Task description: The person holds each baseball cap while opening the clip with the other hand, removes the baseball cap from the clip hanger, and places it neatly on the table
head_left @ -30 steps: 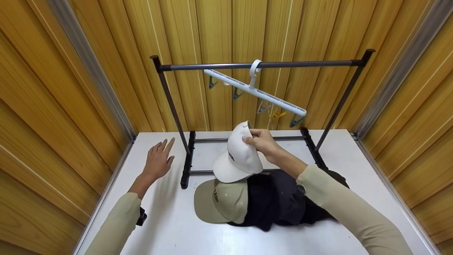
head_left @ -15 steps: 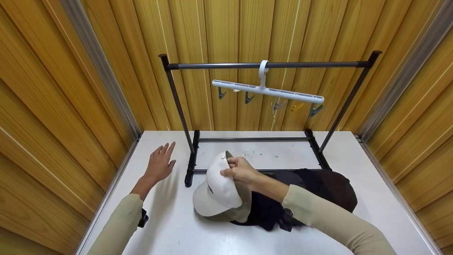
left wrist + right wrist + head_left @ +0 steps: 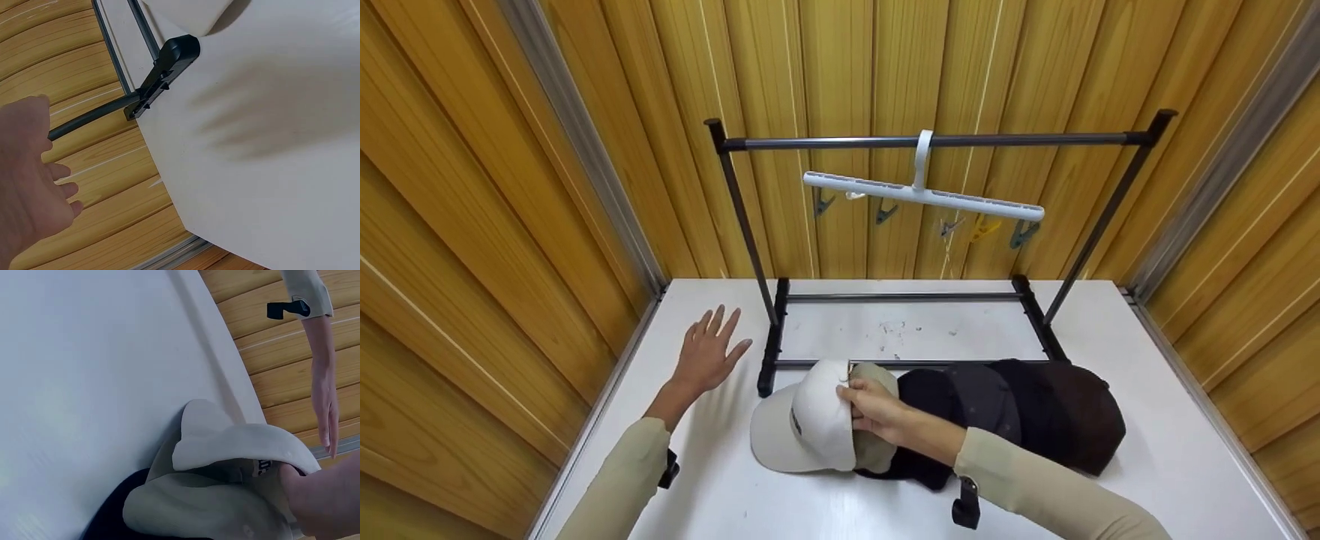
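Observation:
My right hand (image 3: 881, 412) pinches the back edge of a white baseball cap (image 3: 817, 420), thumb outside and fingers inside. The cap's brim points left, and its crown sits over the front of a khaki cap (image 3: 876, 450), hiding that cap's brim. In the right wrist view, the white cap (image 3: 242, 441) lies against the khaki crown (image 3: 194, 506). Several dark caps, among them a black one (image 3: 919, 390) and a dark brown one (image 3: 1091, 420), continue the nested row rightward. My left hand (image 3: 709, 364) hovers over the table left of the rack, fingers spread, holding nothing.
Behind the caps stands a dark metal rack (image 3: 825, 142) on black feet. A white hanger (image 3: 870, 184) with several small clips, one a yellow clip (image 3: 984, 226), hangs from its bar. Wood-look panels (image 3: 765, 67) enclose the white table (image 3: 810, 510) at the back and sides.
My right hand has lowered the white cap, moving it left and toward me onto the khaki cap. The hanger has swung to a flatter angle. My left hand has stayed nearly still, fingers spreading wider.

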`<control>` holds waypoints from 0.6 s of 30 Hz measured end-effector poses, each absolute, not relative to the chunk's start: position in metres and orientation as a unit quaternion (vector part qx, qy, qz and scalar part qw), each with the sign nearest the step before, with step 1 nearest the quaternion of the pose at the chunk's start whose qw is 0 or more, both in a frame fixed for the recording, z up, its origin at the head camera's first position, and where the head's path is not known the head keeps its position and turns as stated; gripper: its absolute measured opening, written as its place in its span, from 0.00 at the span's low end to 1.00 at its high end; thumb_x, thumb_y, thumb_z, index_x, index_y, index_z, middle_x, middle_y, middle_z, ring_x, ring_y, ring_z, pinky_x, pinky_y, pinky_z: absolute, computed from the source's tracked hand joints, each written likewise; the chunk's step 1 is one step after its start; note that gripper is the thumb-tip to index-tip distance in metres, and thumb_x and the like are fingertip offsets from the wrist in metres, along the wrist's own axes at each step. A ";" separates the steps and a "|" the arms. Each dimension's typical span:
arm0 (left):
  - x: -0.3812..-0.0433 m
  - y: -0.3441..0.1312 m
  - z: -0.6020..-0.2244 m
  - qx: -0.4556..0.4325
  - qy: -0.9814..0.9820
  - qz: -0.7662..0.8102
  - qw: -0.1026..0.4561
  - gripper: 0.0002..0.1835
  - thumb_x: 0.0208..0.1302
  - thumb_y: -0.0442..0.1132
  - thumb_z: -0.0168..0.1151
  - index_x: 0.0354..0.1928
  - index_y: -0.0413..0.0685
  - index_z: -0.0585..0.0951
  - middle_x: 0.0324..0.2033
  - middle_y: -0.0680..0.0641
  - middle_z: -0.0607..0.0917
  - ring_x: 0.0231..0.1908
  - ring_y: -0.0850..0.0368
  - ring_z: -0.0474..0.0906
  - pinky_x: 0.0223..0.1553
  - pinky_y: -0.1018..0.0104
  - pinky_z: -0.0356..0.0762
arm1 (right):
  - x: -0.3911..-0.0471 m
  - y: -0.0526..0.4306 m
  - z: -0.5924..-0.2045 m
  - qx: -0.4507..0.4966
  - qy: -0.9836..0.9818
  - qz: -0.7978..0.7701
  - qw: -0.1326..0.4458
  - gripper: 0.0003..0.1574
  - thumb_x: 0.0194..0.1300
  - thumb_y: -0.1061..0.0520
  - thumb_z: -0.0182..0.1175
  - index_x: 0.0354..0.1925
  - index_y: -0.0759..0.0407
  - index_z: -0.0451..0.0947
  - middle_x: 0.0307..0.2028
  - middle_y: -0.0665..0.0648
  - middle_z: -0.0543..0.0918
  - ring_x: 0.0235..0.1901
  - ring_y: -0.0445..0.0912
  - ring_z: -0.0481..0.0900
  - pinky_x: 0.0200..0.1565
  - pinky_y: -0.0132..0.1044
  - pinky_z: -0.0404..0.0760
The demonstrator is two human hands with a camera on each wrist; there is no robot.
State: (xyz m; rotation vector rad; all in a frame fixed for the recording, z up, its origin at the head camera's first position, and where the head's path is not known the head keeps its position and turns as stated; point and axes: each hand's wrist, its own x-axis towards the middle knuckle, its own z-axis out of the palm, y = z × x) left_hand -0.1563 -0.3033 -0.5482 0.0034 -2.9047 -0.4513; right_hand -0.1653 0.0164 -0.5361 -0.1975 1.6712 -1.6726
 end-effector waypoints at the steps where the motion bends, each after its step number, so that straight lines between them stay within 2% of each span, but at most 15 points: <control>1: -0.156 -0.304 -0.549 0.000 -0.984 -0.148 0.098 0.36 0.76 0.54 0.53 0.78 0.43 0.62 0.77 0.30 0.60 0.77 0.28 0.52 0.74 0.31 0.51 | -0.166 0.018 -0.537 -0.077 0.655 -0.650 0.377 0.21 0.81 0.59 0.45 0.62 0.73 0.67 0.45 0.57 0.83 0.45 0.45 0.85 0.55 0.45 0.85; 7: -0.154 -0.305 -0.553 -0.008 -0.988 -0.133 0.077 0.38 0.75 0.56 0.54 0.79 0.45 0.60 0.79 0.32 0.55 0.79 0.30 0.46 0.77 0.33 0.45 | -0.177 0.039 -0.535 -0.064 0.669 -0.630 0.389 0.21 0.80 0.59 0.47 0.62 0.73 0.67 0.45 0.58 0.82 0.44 0.47 0.84 0.56 0.45 0.84; 10: -0.154 -0.306 -0.553 -0.011 -0.988 -0.132 0.077 0.39 0.75 0.56 0.55 0.79 0.44 0.60 0.79 0.31 0.55 0.79 0.30 0.46 0.77 0.32 0.45 | -0.188 0.056 -0.526 -0.073 0.669 -0.629 0.390 0.27 0.81 0.58 0.47 0.67 0.77 0.63 0.53 0.69 0.83 0.50 0.52 0.86 0.59 0.45 0.83; 12: -0.153 -0.307 -0.553 -0.008 -0.989 -0.130 0.074 0.39 0.75 0.57 0.55 0.79 0.44 0.60 0.79 0.31 0.55 0.79 0.30 0.46 0.77 0.32 0.45 | -0.197 0.070 -0.518 -0.089 0.670 -0.627 0.388 0.31 0.82 0.57 0.45 0.71 0.78 0.58 0.59 0.75 0.80 0.55 0.55 0.86 0.60 0.44 0.83; 14: -0.151 -0.308 -0.554 -0.008 -0.988 -0.131 0.077 0.39 0.74 0.56 0.56 0.78 0.44 0.61 0.78 0.31 0.56 0.79 0.29 0.47 0.76 0.32 0.45 | -0.208 0.086 -0.509 -0.110 0.675 -0.620 0.383 0.33 0.83 0.56 0.43 0.73 0.78 0.56 0.64 0.75 0.76 0.58 0.54 0.85 0.61 0.43 0.82; 18: -0.146 -0.312 -0.556 -0.004 -0.988 -0.134 0.077 0.39 0.74 0.56 0.56 0.79 0.44 0.60 0.78 0.30 0.55 0.79 0.30 0.46 0.77 0.32 0.45 | -0.229 0.121 -0.496 -0.137 0.706 -0.606 0.341 0.34 0.85 0.49 0.40 0.73 0.75 0.60 0.62 0.71 0.80 0.53 0.49 0.86 0.57 0.39 0.84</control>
